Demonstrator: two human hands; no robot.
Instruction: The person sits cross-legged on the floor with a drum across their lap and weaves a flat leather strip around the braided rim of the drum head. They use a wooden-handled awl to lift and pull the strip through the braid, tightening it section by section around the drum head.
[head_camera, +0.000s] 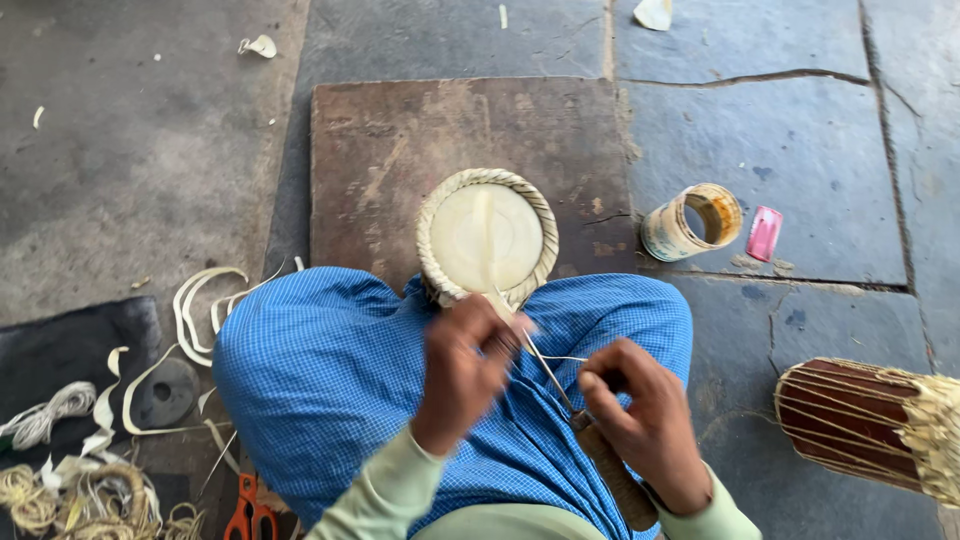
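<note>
Grey stone slabs form the floor, cracked at the joints, with pale shavings scattered about. Nearest the camera: orange-handled scissors and a tangle of fibre cord at lower left, beside loose pale cane strips on a dark mat. Person sits with knees under blue checked cloth. Right hand is closed around a wooden-handled awl, its thin metal shaft pointing up-left toward the other hand. Left hand is blurred; fingers appear pinched together on a pale strip at the near rim of a round woven disc, though the grip is not sharp enough to be sure. Disc rests against the knees, its far part over a brown square slab. At right, a drum-like cylinder laced with cord. Farther right of the disc, well apart: a roll of tape on its side and a small pink object just beside it.
</note>
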